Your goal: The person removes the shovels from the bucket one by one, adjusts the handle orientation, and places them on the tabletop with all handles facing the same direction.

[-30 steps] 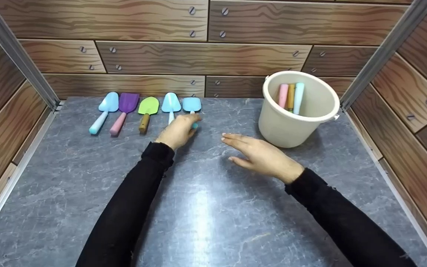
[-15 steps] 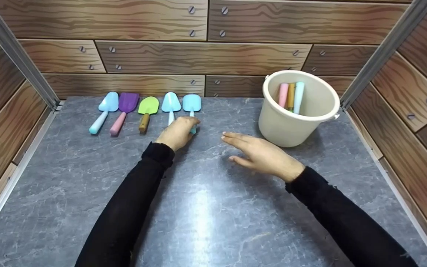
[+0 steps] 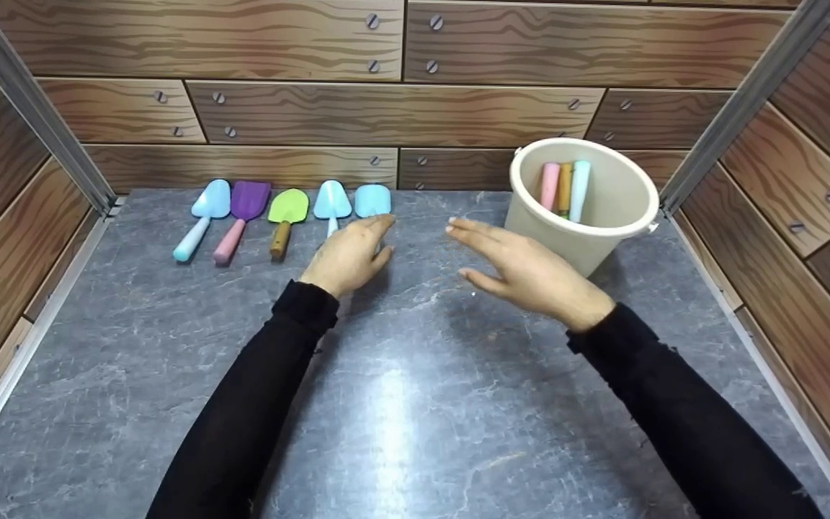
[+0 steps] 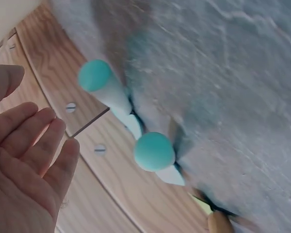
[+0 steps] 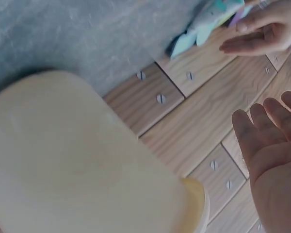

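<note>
My left hand hovers with extended fingers over the square-bladed light-blue toy shovel, hiding its handle in the head view. Beside it lies a pointed light-blue shovel, its handle partly behind the hand. In the left wrist view, the teal-tipped handles of the square-bladed shovel and its pointed neighbour are apart from the fingers. My right hand, fingers straight and thumb spread, is held in front of the cream bucket and holds nothing. Pink, brown and pale-blue handles stick up inside the bucket.
Further left in the row lie a green shovel with a brown handle, a purple one with a pink handle, and another light-blue one. Wood-patterned walls enclose the grey tabletop at the back and sides.
The square-bladed blue shovel has come down flat at the right end of the row, and my left hand has let go of it, thumb spreading. My right hand has moved forward and slightly right.
</note>
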A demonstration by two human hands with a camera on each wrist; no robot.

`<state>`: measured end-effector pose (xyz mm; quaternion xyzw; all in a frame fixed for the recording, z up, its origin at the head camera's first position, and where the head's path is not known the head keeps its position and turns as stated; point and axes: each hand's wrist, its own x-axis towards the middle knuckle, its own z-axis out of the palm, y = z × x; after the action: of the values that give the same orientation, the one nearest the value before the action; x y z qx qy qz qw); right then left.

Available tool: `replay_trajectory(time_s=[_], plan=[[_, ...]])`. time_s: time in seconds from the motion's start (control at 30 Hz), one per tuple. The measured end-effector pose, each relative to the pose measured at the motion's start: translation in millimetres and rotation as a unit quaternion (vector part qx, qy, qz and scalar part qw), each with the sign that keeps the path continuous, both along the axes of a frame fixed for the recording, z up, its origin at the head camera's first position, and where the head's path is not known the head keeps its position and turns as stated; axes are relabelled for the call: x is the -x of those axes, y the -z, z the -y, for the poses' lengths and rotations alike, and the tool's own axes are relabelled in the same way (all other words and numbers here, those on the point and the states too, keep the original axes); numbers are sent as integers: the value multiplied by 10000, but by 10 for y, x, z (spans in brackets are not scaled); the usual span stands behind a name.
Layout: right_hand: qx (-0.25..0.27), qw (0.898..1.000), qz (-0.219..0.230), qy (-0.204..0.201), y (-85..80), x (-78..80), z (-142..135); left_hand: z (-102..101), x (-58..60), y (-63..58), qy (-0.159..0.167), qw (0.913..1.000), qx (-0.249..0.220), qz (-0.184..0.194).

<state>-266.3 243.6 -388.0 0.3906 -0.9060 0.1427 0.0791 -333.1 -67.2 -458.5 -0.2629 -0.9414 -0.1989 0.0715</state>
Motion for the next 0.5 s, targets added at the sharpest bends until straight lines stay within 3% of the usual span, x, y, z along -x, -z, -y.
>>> replay_trajectory(time_s=[0.27, 0.5], plan=[[186, 9982, 115, 560, -231, 93, -109, 34, -133, -30, 36, 9997, -86, -226], [386, 9966, -3, 727, -394, 241, -245, 4, -280, -96, 189, 9990, -97, -397]])
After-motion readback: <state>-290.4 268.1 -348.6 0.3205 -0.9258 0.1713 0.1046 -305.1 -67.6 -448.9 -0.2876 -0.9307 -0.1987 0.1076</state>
